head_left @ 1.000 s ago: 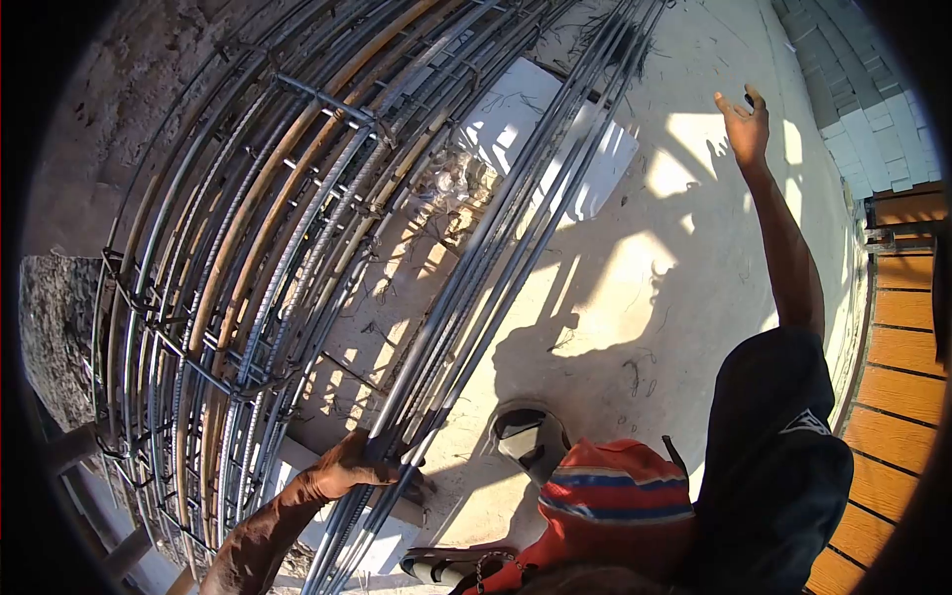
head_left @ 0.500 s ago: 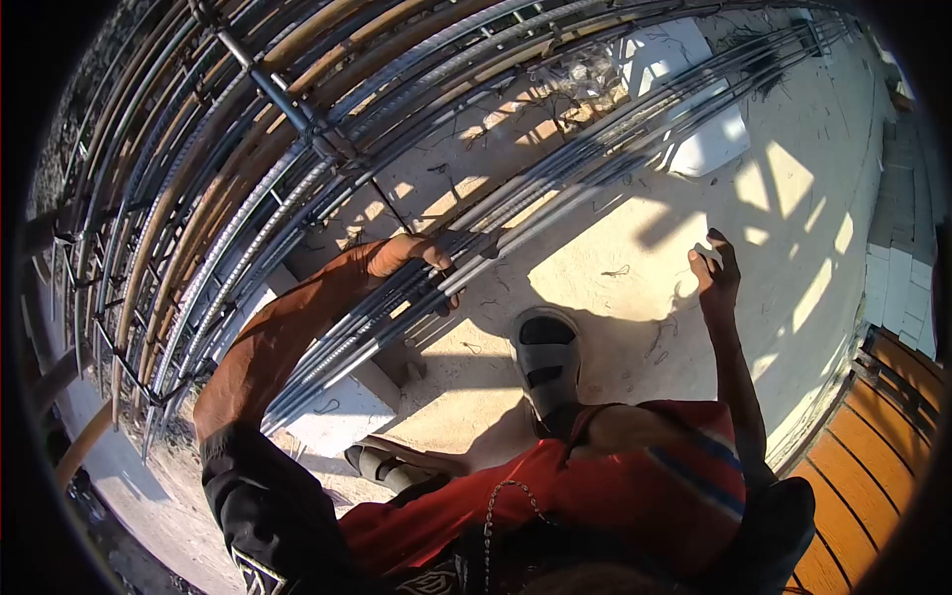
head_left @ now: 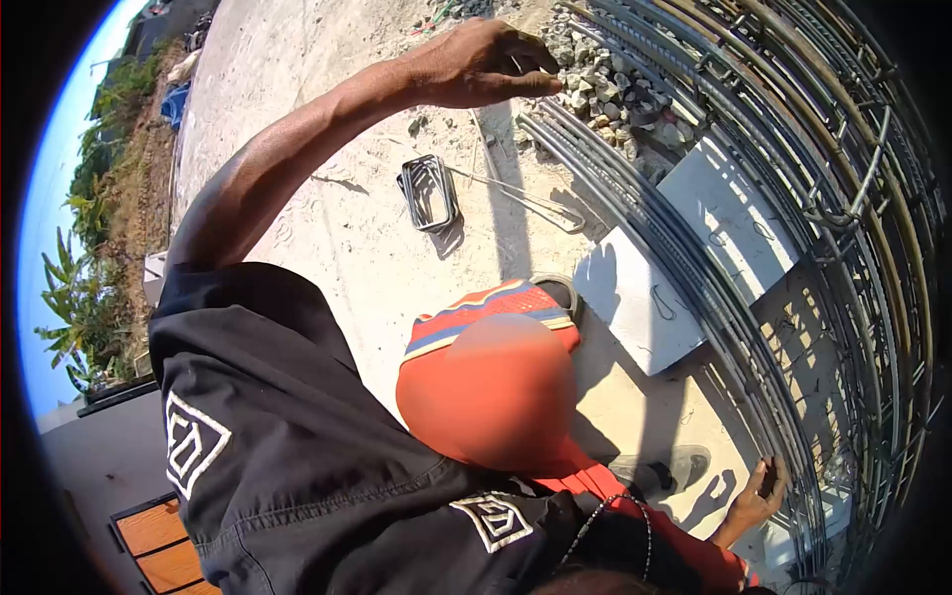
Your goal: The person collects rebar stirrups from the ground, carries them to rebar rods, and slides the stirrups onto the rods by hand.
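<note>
Left hand (head_left: 482, 65), loosely curled and empty, hangs beside steel bars (head_left: 696, 276), likely heavy, stiff, best gripped mid-length; right hand (head_left: 756, 504), near: cannot tell its hold.

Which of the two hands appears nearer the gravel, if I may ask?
The left hand, beside the gravel in view; the right hand appears far lower.

Black shirt (head_left: 327, 426), white diamond logos (head_left: 195, 446), red striped shorts (head_left: 486, 397)

Concrete yard (head_left: 288, 50) bordered by greenery (head_left: 104, 208)
Gray crushed stone (head_left: 603, 94) is heaped on the ground; beyond the yard's left edge, a banana plant (head_left: 67, 307) is seen.
</note>
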`<state>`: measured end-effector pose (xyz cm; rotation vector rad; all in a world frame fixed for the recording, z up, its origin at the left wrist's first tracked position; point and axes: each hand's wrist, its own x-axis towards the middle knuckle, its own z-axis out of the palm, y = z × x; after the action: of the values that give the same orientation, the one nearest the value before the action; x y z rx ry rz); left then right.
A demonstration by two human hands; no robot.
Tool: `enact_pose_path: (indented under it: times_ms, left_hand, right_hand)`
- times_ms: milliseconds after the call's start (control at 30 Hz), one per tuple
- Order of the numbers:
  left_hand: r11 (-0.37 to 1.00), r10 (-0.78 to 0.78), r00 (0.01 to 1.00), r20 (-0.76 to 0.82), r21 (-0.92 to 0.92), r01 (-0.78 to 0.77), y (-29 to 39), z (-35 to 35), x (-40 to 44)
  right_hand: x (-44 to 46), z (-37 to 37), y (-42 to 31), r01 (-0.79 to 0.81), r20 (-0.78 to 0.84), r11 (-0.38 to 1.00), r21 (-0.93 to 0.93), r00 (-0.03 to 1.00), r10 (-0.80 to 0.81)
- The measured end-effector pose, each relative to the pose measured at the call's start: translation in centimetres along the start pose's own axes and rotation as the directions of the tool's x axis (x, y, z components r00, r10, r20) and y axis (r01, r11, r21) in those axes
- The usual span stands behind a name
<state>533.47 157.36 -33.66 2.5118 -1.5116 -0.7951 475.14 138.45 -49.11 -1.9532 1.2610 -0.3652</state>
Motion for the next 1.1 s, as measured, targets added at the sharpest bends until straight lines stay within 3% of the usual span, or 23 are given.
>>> enact_pose_path:
  times_ms: [67,100,133,167,200,267,333,400,500,600,667,733,833,900,1000,1100]
  left_hand:
    - [0.96,-0.238,0.877,-0.417,0.033,0.277,-11.1,-1.5,-6.0]
    - [0.899,-0.399,0.793,-0.46,-0.026,0.437,-15.6,-0.9,-9.2]
    - [0.802,-0.592,0.65,-0.477,-0.267,0.535,-19.6,1.5,-12.3]
    - [0.588,-0.808,0.464,-0.364,-0.549,0.594,-19.5,3.8,-14.4]
    - [0.445,-0.894,0.325,-0.309,-0.703,0.556,-20.5,7.5,-16.1]
    - [0.266,-0.958,0.236,-0.164,-0.818,0.51,-21.1,15.3,-18.5]
    - [0.04,-0.979,0.185,0.082,-0.818,0.574,-21.0,21.5,-19.3]
    - [-0.042,-0.96,0.213,0.182,-0.846,0.531,-21.6,25.5,-18.6]
    - [0.14,-0.99,0.107,-0.092,-0.556,0.819,-22.3,27.3,-17.0]
    - [0.104,-0.994,0.067,-0.088,-0.535,0.838,-22.7,27.1,-17.2]
    - [0.112,-0.993,0.117,-0.024,-0.534,0.838,-23.0,26.1,-17.2]
    - [0.137,-0.983,0.179,0.041,-0.482,0.866,-25.0,25.9,-17.8]
    - [0.216,-0.975,0.17,-0.145,-0.425,0.879,-24.8,24.8,-18.2]
    - [0.346,-0.909,0.245,-0.338,-0.278,0.896,-25.3,25.7,-18.3]
    - [0.316,-0.948,0.268,-0.173,-0.619,0.719,-24.2,24.9,-18.6]
    - [0.23,-0.962,0.27,-0.049,-0.68,0.696,-23.7,24.6,-18.3]
  right_hand:
    - [2.8,1.0,-4.9,0.131,0.171,0.988,-0.082,0.978,-0.116]
    - [4.1,0.6,-6.2,0.198,0.282,0.973,-0.121,0.946,-0.158]
    - [5.0,0.8,-8.5,0.302,0.308,0.945,-0.129,0.918,-0.251]
    - [6.1,0.7,-11.0,0.362,0.389,0.92,-0.149,0.877,-0.282]
    - [7.1,0.2,-13.6,0.416,0.47,0.894,-0.168,0.831,-0.298]
    - [8.9,-0.2,-18.2,0.497,0.551,0.855,-0.148,0.76,-0.345]
    - [10.3,0.7,-23.0,0.517,0.607,0.844,-0.141,0.719,-0.338]
    - [12.1,2.1,-25.5,0.518,0.69,0.832,-0.2,0.677,-0.256]
    - [13.2,7.5,-30.0,0.611,0.799,0.775,-0.161,0.542,-0.261]
    - [13.3,12.1,-31.6,0.806,0.87,0.585,-0.093,0.352,-0.346]
    - [12.7,14.4,-31.6,0.861,0.874,0.508,-0.04,0.276,-0.399]
    - [11.6,15.7,-30.6,0.832,0.858,0.555,0.008,0.279,-0.431]
    - [11.2,17.0,-27.5,0.788,0.848,0.613,0.056,0.287,-0.446]
    - [11.3,16.6,-25.2,0.785,0.863,0.619,-0.001,0.314,-0.396]
    - [11.6,16.0,-22.9,0.79,0.703,0.574,-0.214,0.533,-0.472]
    - [13.2,15.0,-17.9,0.64,0.627,0.73,-0.239,0.676,-0.387]
